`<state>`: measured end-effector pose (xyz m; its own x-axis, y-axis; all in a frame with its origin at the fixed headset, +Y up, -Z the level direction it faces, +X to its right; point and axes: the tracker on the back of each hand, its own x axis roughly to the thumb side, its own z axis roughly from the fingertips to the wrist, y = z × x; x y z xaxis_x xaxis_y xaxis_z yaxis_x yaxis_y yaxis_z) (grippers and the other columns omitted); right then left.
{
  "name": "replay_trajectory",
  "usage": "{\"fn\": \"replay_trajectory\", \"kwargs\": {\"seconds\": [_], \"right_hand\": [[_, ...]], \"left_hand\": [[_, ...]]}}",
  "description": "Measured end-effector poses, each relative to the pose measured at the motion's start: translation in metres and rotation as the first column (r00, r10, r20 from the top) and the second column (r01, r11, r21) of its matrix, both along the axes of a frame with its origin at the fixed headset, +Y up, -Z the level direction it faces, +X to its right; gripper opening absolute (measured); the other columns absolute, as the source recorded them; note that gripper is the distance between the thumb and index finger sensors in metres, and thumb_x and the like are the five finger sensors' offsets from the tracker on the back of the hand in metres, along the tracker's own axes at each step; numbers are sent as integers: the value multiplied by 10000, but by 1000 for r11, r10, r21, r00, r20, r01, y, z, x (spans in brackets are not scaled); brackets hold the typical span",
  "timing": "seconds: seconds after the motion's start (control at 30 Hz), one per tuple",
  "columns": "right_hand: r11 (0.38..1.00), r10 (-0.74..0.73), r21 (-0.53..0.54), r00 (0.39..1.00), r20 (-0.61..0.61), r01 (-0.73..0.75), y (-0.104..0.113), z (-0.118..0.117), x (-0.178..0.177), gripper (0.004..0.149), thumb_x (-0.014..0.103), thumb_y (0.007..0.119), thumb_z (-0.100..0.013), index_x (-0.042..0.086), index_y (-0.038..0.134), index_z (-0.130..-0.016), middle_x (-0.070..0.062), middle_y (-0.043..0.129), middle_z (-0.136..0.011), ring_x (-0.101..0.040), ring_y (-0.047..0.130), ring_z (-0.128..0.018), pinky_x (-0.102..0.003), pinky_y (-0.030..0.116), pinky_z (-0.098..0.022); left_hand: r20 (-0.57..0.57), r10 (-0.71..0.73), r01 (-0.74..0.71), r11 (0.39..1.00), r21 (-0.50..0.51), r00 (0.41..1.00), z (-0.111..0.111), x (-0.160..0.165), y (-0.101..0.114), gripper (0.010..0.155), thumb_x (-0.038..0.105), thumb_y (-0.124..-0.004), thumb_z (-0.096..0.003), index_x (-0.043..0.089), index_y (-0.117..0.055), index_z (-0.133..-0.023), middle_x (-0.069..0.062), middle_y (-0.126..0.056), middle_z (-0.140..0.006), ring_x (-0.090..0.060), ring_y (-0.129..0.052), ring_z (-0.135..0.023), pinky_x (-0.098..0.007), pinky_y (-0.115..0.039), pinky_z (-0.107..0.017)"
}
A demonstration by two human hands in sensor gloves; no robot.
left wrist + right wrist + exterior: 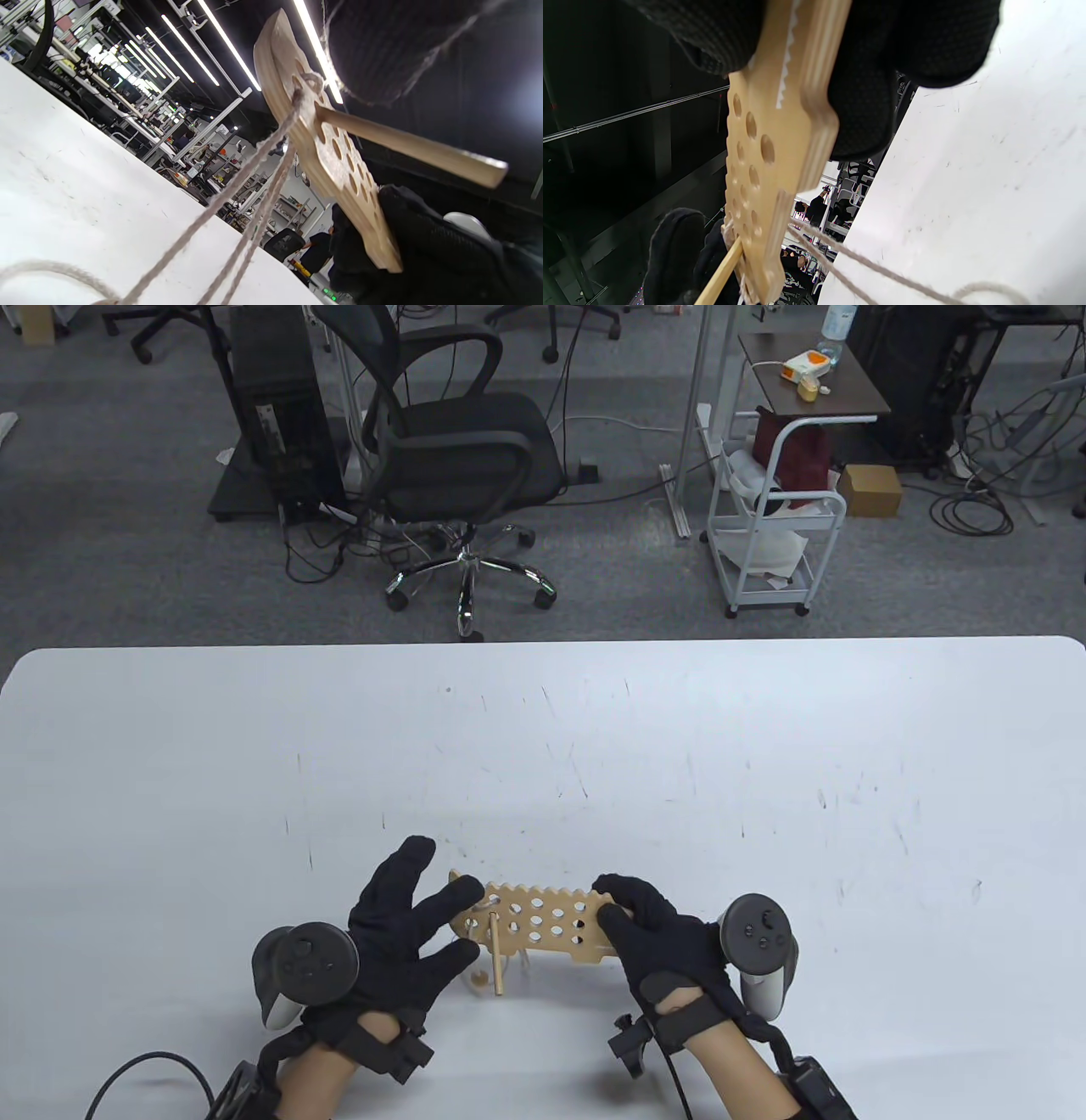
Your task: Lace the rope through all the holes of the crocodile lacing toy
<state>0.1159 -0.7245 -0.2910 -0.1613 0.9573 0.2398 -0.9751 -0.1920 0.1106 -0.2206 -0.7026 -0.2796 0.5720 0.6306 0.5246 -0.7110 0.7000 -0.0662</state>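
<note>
The wooden crocodile lacing board [543,922] with several round holes is held above the white table [594,746] near its front edge. My right hand [649,929] grips the board's right end; its fingers wrap that end in the right wrist view [865,84]. My left hand [420,912] has its fingers spread at the board's left end, one fingertip touching it. A wooden needle stick [495,954] pokes out of a hole at the left end, also in the left wrist view [407,146]. Grey rope [258,169] hangs from the left holes down to the table.
A small coil of rope end [478,980] lies on the table below the board. Beyond the table's far edge stand an office chair [458,458] and a white cart [776,526].
</note>
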Motion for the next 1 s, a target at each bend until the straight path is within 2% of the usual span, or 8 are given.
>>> {"fn": "replay_trajectory", "kwargs": {"seconds": [0.2, 0.43, 0.63, 1.0], "right_hand": [[1000, 2, -5, 1000, -19, -2, 0, 1, -3, 469, 317, 765, -464, 105, 725, -880, -87, 946, -701, -290, 1037, -509, -478, 788, -428], [1000, 1, -11, 999, -43, -1, -1, 1, -5, 469, 317, 766, -463, 104, 727, -879, -87, 948, -699, -290, 1037, -509, -481, 787, -427], [1000, 6, -12, 999, -51, -7, -1, 1, -6, 470, 316, 768, -462, 102, 728, -879, -89, 947, -700, -292, 1037, -508, -480, 787, -426], [999, 42, -16, 999, -23, -42, -2, 0, -5, 469, 320, 766, -464, 107, 725, -881, -85, 946, -702, -288, 1037, -514, -477, 788, -428]], "left_hand": [[8, -126, 125, 989, 76, 992, 8, 12, 4, 654, 432, -943, -403, 600, -661, -968, 4, -154, -1196, -362, -137, -1114, -601, -257, -801], [3, -183, 181, 974, 134, 983, 15, 20, 8, 617, 418, -966, -385, 585, -731, -930, 19, -157, -1196, -366, -100, -1113, -604, -239, -801], [-20, -179, 180, 972, 149, 984, 16, 20, 9, 455, 416, -954, -394, 543, -869, -823, 27, -252, -1204, -365, -145, -1119, -601, -258, -801], [-47, -114, 120, 982, 148, 992, 16, 14, 12, 447, 424, -907, -413, 522, -849, -845, -17, -370, -1198, -369, -243, -1121, -601, -295, -799]]}}
